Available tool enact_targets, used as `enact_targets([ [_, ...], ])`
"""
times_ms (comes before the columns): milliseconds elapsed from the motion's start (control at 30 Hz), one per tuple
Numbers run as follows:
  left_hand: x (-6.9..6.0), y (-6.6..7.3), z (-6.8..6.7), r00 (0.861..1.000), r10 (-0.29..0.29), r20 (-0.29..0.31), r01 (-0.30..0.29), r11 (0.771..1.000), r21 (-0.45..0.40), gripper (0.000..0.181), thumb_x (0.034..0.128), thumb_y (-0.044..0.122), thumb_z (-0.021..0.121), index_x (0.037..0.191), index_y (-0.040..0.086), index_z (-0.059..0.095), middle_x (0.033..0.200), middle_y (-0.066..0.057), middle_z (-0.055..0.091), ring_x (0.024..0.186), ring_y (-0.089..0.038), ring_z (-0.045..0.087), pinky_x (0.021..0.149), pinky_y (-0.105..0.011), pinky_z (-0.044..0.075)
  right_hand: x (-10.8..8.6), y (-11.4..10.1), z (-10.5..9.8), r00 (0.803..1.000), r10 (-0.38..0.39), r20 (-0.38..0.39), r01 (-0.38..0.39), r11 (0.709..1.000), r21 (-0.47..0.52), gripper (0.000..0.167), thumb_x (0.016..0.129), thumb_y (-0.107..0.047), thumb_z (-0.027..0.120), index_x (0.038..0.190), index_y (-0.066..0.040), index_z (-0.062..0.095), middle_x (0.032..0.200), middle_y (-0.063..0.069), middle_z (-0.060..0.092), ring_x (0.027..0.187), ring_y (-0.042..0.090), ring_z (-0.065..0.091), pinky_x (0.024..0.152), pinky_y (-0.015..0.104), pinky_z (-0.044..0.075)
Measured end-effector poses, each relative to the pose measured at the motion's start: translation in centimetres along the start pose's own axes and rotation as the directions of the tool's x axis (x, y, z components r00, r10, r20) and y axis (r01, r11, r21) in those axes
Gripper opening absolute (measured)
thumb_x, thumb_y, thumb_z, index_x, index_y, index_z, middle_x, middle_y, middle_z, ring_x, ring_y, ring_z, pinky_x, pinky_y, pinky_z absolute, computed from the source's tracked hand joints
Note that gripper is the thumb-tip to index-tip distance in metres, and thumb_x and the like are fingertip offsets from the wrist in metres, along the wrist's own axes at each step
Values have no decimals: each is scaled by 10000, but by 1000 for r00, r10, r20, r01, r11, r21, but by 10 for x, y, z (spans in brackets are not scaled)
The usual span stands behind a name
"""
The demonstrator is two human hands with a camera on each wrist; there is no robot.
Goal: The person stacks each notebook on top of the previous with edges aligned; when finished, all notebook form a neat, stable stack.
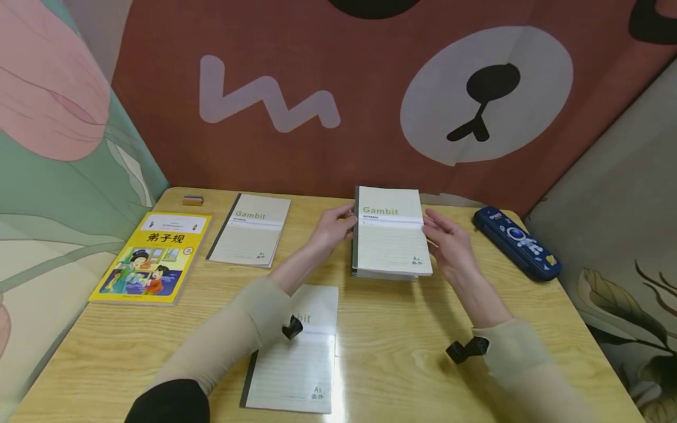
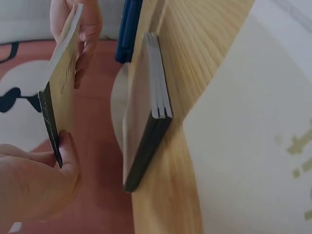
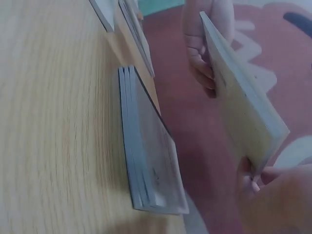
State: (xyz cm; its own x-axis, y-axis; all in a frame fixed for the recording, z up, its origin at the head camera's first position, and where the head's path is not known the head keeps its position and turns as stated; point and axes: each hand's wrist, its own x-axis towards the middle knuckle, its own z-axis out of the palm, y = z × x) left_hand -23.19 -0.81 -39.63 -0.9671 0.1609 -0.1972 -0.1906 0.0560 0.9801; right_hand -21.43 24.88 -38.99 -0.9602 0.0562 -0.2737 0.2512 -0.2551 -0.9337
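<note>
A notebook with a dark spine point(image 1: 392, 247) is held level between both hands, above a small stack of notebooks. The left hand point(image 1: 334, 228) pinches its spine side; in the left wrist view that hand point(image 2: 39, 180) has thumb and fingers on the dark spine point(image 2: 51, 124). The right hand point(image 1: 449, 244) grips the opposite edge, and the right wrist view shows this hand point(image 3: 278, 195) pinching the notebook point(image 3: 243, 107). A gap separates the held notebook from the stack point(image 2: 153, 97), which lies on the table, its edges point(image 3: 129, 136) showing several layers.
Another notebook point(image 1: 304, 370) lies at the front, partly under the left forearm. Further left are a notebook point(image 1: 248, 229), a yellow book point(image 1: 153, 258) and a small eraser-like block point(image 1: 193, 200). A dark blue pencil case point(image 1: 517, 242) lies at the right edge of the table point(image 1: 402, 346).
</note>
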Motion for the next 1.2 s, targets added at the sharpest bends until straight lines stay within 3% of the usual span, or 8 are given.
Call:
enact_targets([
  [100, 7, -6, 1, 1000, -4, 3, 4, 1000, 0, 519, 1061, 75, 513, 1571, 89, 419, 1259, -94, 549, 1154, -192, 590, 1047, -321, 563, 8, 5, -2, 1000, 12, 11, -12, 1000, -14, 624, 1027, -11, 563, 1606, -120, 359, 1364, 17, 642, 1046, 10, 647, 819, 163, 559],
  [233, 16, -12, 3, 1000, -15, 4, 15, 1000, -2, 538, 1047, 37, 517, 1572, 62, 402, 1182, -82, 531, 1155, -199, 591, 1075, -335, 552, 19, 10, -5, 999, 20, 26, -19, 999, -39, 647, 1026, 12, 548, 1618, -133, 330, 1664, 124, 367, 1292, 83, 564, 884, 134, 545],
  [400, 25, -19, 7, 999, -33, 1, 33, 997, 65, 569, 1037, 37, 528, 1585, 78, 380, 1192, -98, 536, 986, -152, 587, 994, -338, 593, 32, 19, -8, 1000, 10, -3, -10, 999, -43, 646, 1008, 51, 556, 1602, -117, 366, 1663, 156, 356, 1441, 145, 470, 916, 124, 538],
  [567, 31, -25, 7, 999, -43, 13, 40, 987, 154, 609, 1031, 39, 538, 1604, 111, 345, 1206, -109, 536, 825, -125, 543, 840, -314, 605, 40, 28, -10, 1000, 4, -26, -6, 998, -68, 638, 1001, 64, 559, 1589, -119, 395, 1648, 151, 386, 1335, 102, 540, 866, 115, 541],
  [700, 33, -30, 6, 999, -32, 4, 30, 977, 210, 597, 1037, 37, 538, 1601, 95, 349, 1149, -101, 522, 831, -137, 543, 846, -337, 607, 45, 35, -10, 1000, -2, 2, 2, 995, -102, 637, 1002, 65, 554, 1592, -108, 387, 1641, 177, 388, 1214, 75, 593, 855, 118, 539],
  [833, 35, -33, 8, 1000, -5, -8, 7, 956, 292, 576, 1042, 50, 539, 1589, 67, 359, 1180, -130, 567, 797, -145, 555, 850, -358, 617, 47, 40, -11, 999, -22, 24, 26, 989, -142, 643, 999, 51, 559, 1596, -104, 378, 1634, 193, 396, 1219, 93, 583, 866, 125, 532],
  [1067, 40, -40, 12, 999, 37, -30, -21, 907, 421, 545, 1047, 63, 521, 1573, 35, 379, 1219, -176, 633, 707, -112, 542, 622, -174, 481, 50, 45, -11, 999, -34, 43, 41, 982, -182, 613, 1022, -39, 566, 1600, -105, 371, 1617, 228, 401, 1161, 64, 593, 841, 100, 511],
  [1200, 41, -41, 15, 999, 35, -33, -15, 885, 466, 535, 1055, 70, 510, 1572, 26, 376, 1229, -172, 630, 742, -121, 547, 615, -169, 467, 50, 46, -12, 998, -40, 54, 50, 978, -203, 599, 1031, -54, 554, 1599, -86, 366, 1611, 235, 400, 1256, 121, 566, 956, 129, 501],
])
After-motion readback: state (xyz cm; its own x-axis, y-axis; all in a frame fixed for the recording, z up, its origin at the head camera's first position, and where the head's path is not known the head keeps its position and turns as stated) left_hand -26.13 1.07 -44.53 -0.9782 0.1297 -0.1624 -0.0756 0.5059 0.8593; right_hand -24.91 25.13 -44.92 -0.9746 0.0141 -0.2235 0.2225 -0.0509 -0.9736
